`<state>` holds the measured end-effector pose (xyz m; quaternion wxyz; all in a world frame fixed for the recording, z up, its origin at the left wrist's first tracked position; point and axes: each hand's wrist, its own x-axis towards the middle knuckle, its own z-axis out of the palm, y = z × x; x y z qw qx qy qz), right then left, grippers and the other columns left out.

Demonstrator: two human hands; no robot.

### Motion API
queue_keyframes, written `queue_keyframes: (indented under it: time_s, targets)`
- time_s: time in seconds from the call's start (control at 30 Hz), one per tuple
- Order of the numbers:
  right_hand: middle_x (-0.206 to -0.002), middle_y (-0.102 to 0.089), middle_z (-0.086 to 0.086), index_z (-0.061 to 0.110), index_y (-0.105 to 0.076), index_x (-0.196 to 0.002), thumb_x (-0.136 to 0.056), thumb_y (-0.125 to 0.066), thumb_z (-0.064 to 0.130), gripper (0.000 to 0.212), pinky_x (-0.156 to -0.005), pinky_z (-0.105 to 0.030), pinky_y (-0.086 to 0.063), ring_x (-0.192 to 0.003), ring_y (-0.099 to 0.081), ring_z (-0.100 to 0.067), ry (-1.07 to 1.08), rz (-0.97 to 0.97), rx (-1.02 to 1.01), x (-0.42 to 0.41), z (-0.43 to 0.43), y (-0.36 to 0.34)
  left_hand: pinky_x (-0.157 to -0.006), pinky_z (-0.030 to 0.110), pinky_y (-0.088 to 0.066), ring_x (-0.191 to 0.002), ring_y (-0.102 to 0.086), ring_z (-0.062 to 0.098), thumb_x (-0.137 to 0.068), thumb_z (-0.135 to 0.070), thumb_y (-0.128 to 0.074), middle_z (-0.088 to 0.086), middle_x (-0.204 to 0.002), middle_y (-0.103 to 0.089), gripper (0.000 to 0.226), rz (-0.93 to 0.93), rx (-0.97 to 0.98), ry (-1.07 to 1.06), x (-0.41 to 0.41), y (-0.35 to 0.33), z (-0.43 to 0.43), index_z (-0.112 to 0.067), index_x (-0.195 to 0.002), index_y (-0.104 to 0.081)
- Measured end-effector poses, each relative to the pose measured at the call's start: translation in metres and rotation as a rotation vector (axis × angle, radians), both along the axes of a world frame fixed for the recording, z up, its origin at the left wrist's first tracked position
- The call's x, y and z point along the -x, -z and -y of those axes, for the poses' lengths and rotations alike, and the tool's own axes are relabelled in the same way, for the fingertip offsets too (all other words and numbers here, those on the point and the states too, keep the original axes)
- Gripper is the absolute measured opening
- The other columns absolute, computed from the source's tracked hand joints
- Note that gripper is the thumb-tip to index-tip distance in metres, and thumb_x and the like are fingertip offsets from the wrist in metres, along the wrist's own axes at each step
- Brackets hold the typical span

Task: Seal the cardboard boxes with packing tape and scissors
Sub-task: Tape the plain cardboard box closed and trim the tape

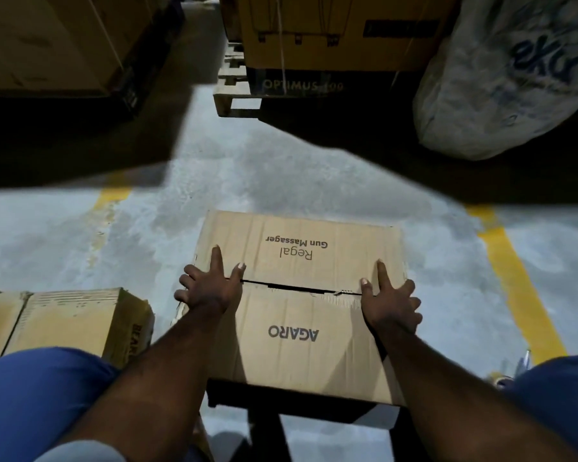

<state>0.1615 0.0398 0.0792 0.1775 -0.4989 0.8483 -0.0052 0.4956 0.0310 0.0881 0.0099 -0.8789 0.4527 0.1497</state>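
A brown cardboard box [297, 315] printed "AGARO" and "Regal Gun Massager" sits in front of me on a dark stool. Its two top flaps are folded down and meet at a narrow open seam across the middle. My left hand [211, 285] presses flat on the seam's left end, fingers spread. At the right end of the seam my right hand [389, 301] presses the same way, with some fingers over the box's right edge. No tape lies on the seam. At the right edge, beside my knee, something like a tape roll [501, 380] shows only partly.
A second cardboard box [74, 321] stands on the floor at my left knee. Stacked cartons on a wooden pallet [234, 98] and a big white sack [501, 81] stand at the back. Yellow lines [514, 281] mark the grey concrete floor.
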Motion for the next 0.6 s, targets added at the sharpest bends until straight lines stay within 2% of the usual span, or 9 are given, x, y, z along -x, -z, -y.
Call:
queue_keyframes:
  time_s: [0.3,0.6]
  targets:
    - [-0.141,-0.034,-0.019,0.051,-0.027,-0.153,-0.095,-0.040,0.067,0.062,-0.097,-0.053,-0.039,-0.112,-0.047,-0.043,-0.039,-0.058,0.152,-0.018,0.011,-0.016,-0.099,0.056,-0.030,-0.119,-0.036,0.040,-0.087,-0.083,-0.027,0.026,-0.130,-0.038,0.084,-0.009,0.075,-0.003,-0.009,-0.013,-0.005,-0.041,-0.157,-0.009]
    - [-0.139,-0.036,-0.022,0.050,-0.030,-0.150,-0.094,-0.038,0.068,0.060,-0.098,-0.054,-0.036,-0.115,-0.046,-0.046,-0.211,-0.082,0.334,-0.051,0.088,-0.139,-0.095,0.053,-0.030,-0.113,-0.038,0.038,-0.083,-0.088,-0.030,0.025,-0.132,-0.038,0.089,0.031,0.224,-0.228,-0.030,-0.127,0.019,-0.042,-0.158,-0.015]
